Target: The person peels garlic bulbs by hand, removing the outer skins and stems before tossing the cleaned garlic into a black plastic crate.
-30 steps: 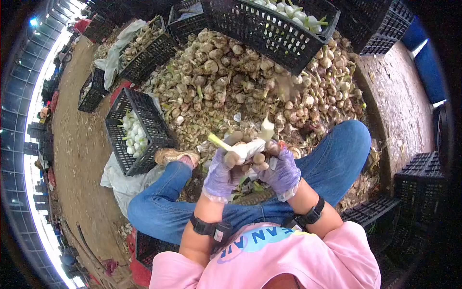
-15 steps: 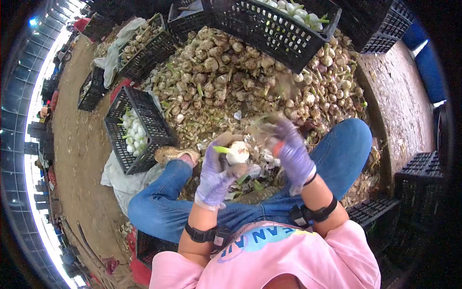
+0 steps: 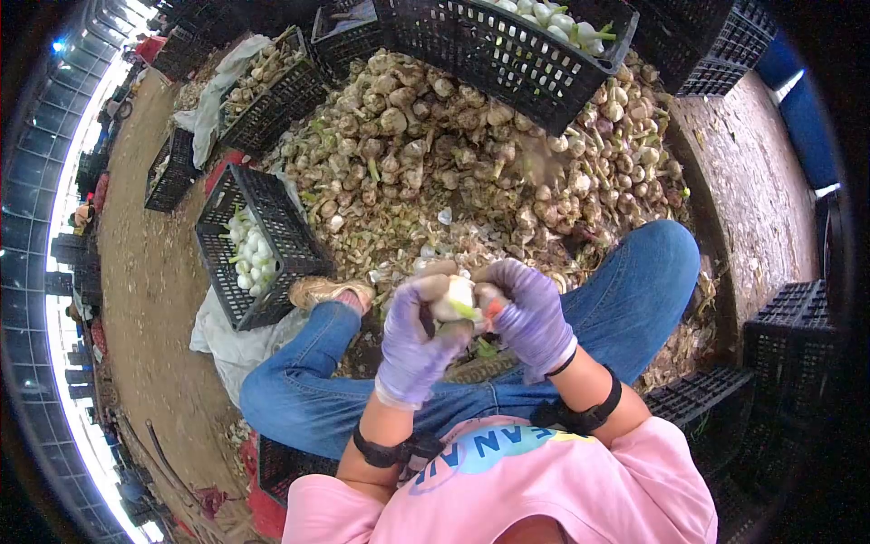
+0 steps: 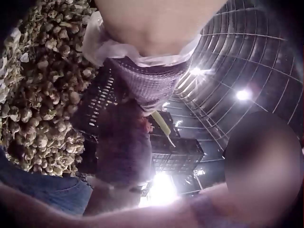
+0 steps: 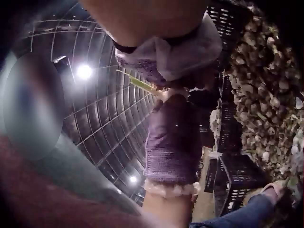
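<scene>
A white garlic bulb (image 3: 458,297) with a green stem sits between both gloved hands above the person's lap. The left hand (image 3: 417,335) grips the bulb from its left side, fingers curled round it. Against the bulb's right side, the right hand (image 3: 528,317) has curled fingers, with something orange-red at its fingertips; what it is cannot be told. In the left wrist view a green stem (image 4: 161,124) sticks out beside the dark hands. The right wrist view shows the stem (image 5: 141,84) too, while the bulb is mostly hidden.
A large heap of unpeeled garlic (image 3: 408,136) lies beyond the hands. One black crate (image 3: 299,263) of white bulbs stands at the left, another (image 3: 507,68) at the top. Black crates (image 3: 788,335) are stacked at the right. Loose skins and scraps (image 3: 390,245) lie before the legs.
The right hand, apart from the left half a second ago, has come back to the bulb. The bulb has turned, its green stem now pointing down and right instead of left.
</scene>
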{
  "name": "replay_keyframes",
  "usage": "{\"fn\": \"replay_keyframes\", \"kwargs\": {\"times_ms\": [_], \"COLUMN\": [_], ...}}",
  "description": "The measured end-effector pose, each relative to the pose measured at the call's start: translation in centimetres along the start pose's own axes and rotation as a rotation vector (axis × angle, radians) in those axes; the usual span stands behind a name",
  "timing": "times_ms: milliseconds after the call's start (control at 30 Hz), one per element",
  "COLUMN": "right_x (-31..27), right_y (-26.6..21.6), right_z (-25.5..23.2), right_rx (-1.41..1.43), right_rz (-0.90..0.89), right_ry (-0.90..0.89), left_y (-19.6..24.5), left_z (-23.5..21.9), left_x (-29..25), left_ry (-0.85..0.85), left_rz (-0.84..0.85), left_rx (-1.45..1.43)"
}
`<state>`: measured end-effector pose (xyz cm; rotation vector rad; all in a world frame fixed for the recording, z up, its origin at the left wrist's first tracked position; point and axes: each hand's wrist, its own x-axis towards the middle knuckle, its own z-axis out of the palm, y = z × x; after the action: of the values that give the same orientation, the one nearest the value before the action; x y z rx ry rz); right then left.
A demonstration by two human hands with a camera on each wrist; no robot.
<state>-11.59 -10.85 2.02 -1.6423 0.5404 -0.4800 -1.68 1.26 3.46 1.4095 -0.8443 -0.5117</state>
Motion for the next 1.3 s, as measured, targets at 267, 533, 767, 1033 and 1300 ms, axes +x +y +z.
{"fn": "replay_keyframes", "kwargs": {"times_ms": [267,533,767,1033,1300], "right_x": [0.1,2.3,1.1,0.9,2.3], "right_y": [0.4,2.2,0.5,0.4,1.0], "right_z": [0.5,-2.5,-0.6,1.1,-0.9], "right_rx": [0.063,0.749,0.620,0.494,-0.071], "right_rz": [-0.086,0.155,-0.013,0.195,-0.250], "right_ry": [0.001,0.177,-0.093,-0.182,-0.171], "left_y": [-0.3,-0.4,-1.1,-3.2,-2.9], "left_z": [-1.4,-1.1,-1.2,0.0,-2.0], "left_x": [0.5,0.5,0.9,1.0,3.1], "left_ry": [0.060,0.197,0.192,0.366,0.175], "left_rz": [-0.070,-0.089,-0.371,-0.336,-0.409], "left_rx": [0.006,-0.361,-0.579,-0.522,-0.135]}}
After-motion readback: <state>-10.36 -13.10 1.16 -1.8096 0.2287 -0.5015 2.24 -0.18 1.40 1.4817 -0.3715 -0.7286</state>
